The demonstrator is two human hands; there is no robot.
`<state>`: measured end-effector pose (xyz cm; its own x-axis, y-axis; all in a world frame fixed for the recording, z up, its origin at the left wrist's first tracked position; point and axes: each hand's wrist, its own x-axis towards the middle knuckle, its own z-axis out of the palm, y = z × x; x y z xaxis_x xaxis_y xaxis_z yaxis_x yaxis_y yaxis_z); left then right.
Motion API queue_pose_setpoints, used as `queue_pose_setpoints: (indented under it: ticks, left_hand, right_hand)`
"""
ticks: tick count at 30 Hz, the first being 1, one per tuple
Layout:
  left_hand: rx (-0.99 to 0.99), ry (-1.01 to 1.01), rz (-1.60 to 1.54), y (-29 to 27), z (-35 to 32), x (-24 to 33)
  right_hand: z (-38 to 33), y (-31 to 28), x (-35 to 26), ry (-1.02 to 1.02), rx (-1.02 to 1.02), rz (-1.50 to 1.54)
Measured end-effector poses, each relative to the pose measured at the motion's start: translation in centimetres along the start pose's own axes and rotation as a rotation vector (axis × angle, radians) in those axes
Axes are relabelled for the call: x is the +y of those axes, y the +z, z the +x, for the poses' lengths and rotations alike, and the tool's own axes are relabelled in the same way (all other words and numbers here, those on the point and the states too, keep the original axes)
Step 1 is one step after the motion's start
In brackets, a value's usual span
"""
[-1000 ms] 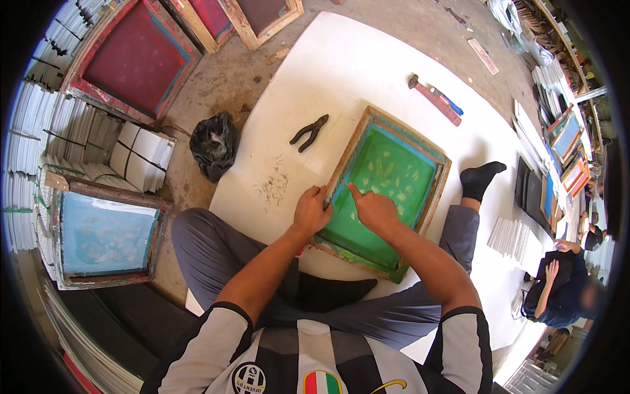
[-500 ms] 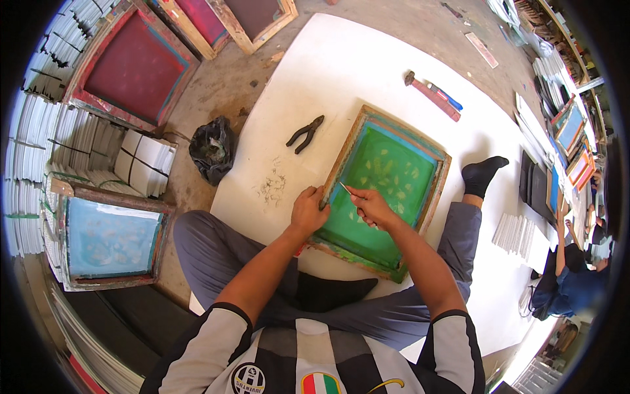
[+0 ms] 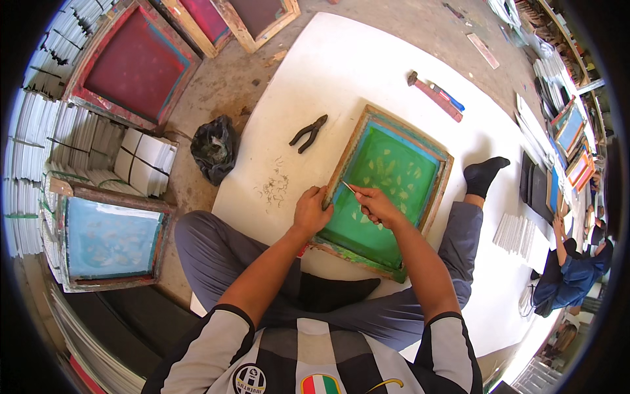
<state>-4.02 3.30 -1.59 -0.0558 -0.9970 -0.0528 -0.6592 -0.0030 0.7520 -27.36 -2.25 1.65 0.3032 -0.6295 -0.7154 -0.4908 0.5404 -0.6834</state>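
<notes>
From my remote seat I have the left hand curled over the left side of the wooden frame, fingers closed on its edge; whether anything else sits in that grip, I cannot tell. The frame lies tilted on the white sheet in front of the crossed legs, its green mesh dotted with pale leaf-shaped marks. My right hand is above the mesh, holding a thin, pale tool in a narrow pinch between thumb and forefinger, the other fingers tucked in. The tool's tip points at the inner left edge of the frame, just beside the left hand; I cannot tell if it touches. Left of the frame I see black-handled pliers, handles spread, and below them small bent bits scattered on the sheet. Beyond the frame's far side, a hammer lies beside a blue pen-shaped tool.
</notes>
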Motion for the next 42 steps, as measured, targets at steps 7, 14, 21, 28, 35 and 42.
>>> queue_pose_setpoints:
  ticks: [7,14,21,28,35,42]
  left_hand:
    - [-0.024,-0.027,0.011,0.3,0.1,-0.2]
    - [-0.035,-0.035,0.025,0.0,0.1,0.0]
    - [-0.003,-0.031,0.020,0.1,-0.1,0.0]
    - [0.001,-0.026,0.032,-0.2,-0.1,0.1]
    - [0.094,-0.004,0.054,0.6,-0.4,-0.1]
    - [0.090,-0.043,0.049,0.5,-0.4,0.0]
  right_hand:
    - [-0.3,1.2,1.0,-0.356,0.355,-0.605]
    - [1.0,0.0,1.4,-0.454,0.365,-0.774]
    - [2.1,1.3,3.7,-0.759,0.746,-1.099]
    - [1.1,1.0,3.3,-0.774,0.817,-1.329]
    - [-2.3,2.9,1.0,-0.480,0.544,-0.818]
    - [-3.6,4.0,-0.7,-0.364,0.493,-0.875]
